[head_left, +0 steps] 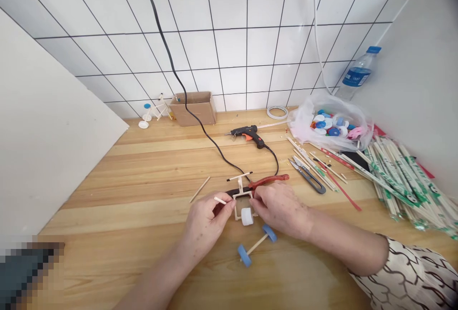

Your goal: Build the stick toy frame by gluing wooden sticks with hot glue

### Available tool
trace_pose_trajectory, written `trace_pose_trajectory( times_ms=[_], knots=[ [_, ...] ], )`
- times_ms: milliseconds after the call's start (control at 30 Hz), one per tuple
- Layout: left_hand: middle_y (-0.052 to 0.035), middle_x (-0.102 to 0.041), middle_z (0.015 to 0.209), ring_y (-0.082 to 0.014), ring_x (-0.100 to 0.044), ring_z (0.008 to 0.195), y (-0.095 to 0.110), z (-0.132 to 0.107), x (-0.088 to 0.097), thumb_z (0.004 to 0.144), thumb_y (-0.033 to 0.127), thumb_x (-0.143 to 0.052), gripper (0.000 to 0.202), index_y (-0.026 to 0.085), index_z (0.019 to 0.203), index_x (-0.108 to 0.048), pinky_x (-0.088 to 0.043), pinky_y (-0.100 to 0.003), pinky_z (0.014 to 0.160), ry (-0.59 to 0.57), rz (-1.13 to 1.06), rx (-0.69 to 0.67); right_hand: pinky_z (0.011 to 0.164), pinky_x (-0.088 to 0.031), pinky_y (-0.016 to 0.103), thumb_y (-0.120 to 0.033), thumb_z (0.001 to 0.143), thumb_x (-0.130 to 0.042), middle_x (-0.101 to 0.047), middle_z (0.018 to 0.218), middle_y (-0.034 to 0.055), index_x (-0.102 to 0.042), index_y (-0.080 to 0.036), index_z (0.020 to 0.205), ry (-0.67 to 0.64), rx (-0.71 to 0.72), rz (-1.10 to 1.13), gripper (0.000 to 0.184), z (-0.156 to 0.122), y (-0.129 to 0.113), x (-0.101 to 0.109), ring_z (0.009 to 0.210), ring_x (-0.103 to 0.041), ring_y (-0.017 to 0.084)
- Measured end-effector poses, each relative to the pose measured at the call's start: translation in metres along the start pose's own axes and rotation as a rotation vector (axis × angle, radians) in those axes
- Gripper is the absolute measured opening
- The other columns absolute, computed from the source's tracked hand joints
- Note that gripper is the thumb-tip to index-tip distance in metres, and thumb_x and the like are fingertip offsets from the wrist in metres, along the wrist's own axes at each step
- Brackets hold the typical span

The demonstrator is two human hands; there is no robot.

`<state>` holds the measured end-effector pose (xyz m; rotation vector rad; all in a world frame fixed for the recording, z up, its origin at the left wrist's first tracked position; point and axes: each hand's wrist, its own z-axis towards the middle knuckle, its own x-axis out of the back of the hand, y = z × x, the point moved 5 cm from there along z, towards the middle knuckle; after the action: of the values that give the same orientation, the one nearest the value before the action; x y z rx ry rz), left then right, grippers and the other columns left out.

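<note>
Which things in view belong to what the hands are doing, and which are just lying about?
Likely part of it:
stick frame, between left hand and right hand
short stick, in the left hand
white piece, at the frame
blue-wheeled axle, nearby

Probably just lying about:
water bottle
cardboard box
tape roll

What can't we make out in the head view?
All in the head view:
Right hand: fingertip contact with the wooden frame, hidden by its own fingers.
Black cable: upper end, cut off by the top edge.
Bottle: base, behind the plastic bag.
Wrapped sticks: fine print, too small.
</note>
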<state>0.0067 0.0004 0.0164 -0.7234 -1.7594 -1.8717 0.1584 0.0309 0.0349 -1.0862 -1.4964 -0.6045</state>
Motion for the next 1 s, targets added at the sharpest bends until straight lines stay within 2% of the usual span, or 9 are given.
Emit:
trace_pose_trajectory(
  times_ms=[200,333,500,633,733,800,900,1000],
  knots=[
    [-0.0006,-0.063,0.066,-0.0131,-0.056,0.06,0.007,0.001,0.009,0.083,0.029,-0.049,0.022,0.019,0.068,-0.062,-0.04,-0.021,0.053,0.025,0.009,-0.088,0.059,-0.034,0.027,-0.03,0.088,-0.04,-0.07,0.072,0.006,-0.065,-0.019,0.076,0.041,-0.007,0.016,0.03,0.002,0.008,0.015,0.069,-0.063,0.02],
    [-0.0006,-0.063,0.065,-0.0131,-0.056,0.059,0.008,0.003,0.01,0.082,0.025,-0.049,0.02,0.019,0.067,-0.062,-0.041,-0.022,0.055,0.014,0.016,-0.124,0.056,-0.033,0.025,-0.031,0.087,-0.044,-0.068,0.068,0.003,-0.065,-0.019,0.077,0.136,-0.092,0.107,0.026,0.015,0.031,0.031,0.062,-0.059,0.015],
    [-0.001,-0.062,0.067,-0.013,-0.056,0.06,0.007,0.002,0.004,0.08,0.022,-0.05,0.018,0.019,0.067,-0.062,-0.042,-0.022,0.055,-0.022,-0.006,-0.133,0.058,-0.035,0.023,-0.033,0.084,-0.048,-0.068,0.078,0.0037,-0.064,-0.018,0.082,0.223,-0.21,0.104,0.021,0.057,0.073,0.047,0.07,-0.059,0.015],
    [-0.001,-0.061,0.067,-0.0131,-0.055,0.061,0.004,0.001,0.002,0.08,0.022,-0.049,0.018,0.019,0.069,-0.063,-0.041,-0.022,0.058,0.025,-0.001,-0.15,0.058,-0.034,0.025,-0.039,0.083,-0.049,-0.068,0.087,0.0084,-0.062,-0.015,0.092,0.24,-0.286,0.065,0.029,0.098,0.094,0.053,0.08,-0.06,0.02],
    [-0.0008,-0.06,0.066,-0.013,-0.055,0.06,0.004,0.001,0.002,0.081,0.024,-0.049,0.019,0.019,0.069,-0.063,-0.041,-0.022,0.056,0.031,-0.007,-0.143,0.057,-0.035,0.026,-0.042,0.082,-0.048,-0.067,0.093,0.0113,-0.061,-0.014,0.096,0.217,-0.306,0.055,0.035,0.123,0.095,0.052,0.084,-0.061,0.022],
    [-0.0009,-0.059,0.065,-0.013,-0.054,0.059,0.005,0.002,0.003,0.081,0.026,-0.048,0.02,0.019,0.069,-0.062,-0.041,-0.022,0.055,0.015,-0.012,-0.127,0.055,-0.036,0.025,-0.04,0.079,-0.052,-0.068,0.089,0.0108,-0.063,-0.014,0.092,0.168,-0.307,0.059,0.031,0.134,0.091,0.049,0.078,-0.062,0.022],
    [-0.0011,-0.06,0.066,-0.0132,-0.055,0.06,0.006,0.001,0.004,0.082,0.026,-0.047,0.021,0.019,0.068,-0.061,-0.041,-0.022,0.056,0.01,-0.02,-0.113,0.054,-0.038,0.025,-0.035,0.075,-0.058,-0.069,0.084,0.0101,-0.065,-0.015,0.09,0.11,-0.317,0.063,0.026,0.144,0.085,0.047,0.073,-0.063,0.022],
    [-0.0011,-0.06,0.066,-0.0133,-0.055,0.06,0.007,0.001,0.005,0.082,0.025,-0.047,0.021,0.019,0.067,-0.061,-0.041,-0.022,0.057,0.022,-0.035,-0.132,0.056,-0.041,0.027,-0.037,0.076,-0.059,-0.069,0.085,0.0127,-0.065,-0.013,0.093,0.113,-0.302,0.059,0.03,0.149,0.08,0.049,0.075,-0.064,0.024]
  ],
)
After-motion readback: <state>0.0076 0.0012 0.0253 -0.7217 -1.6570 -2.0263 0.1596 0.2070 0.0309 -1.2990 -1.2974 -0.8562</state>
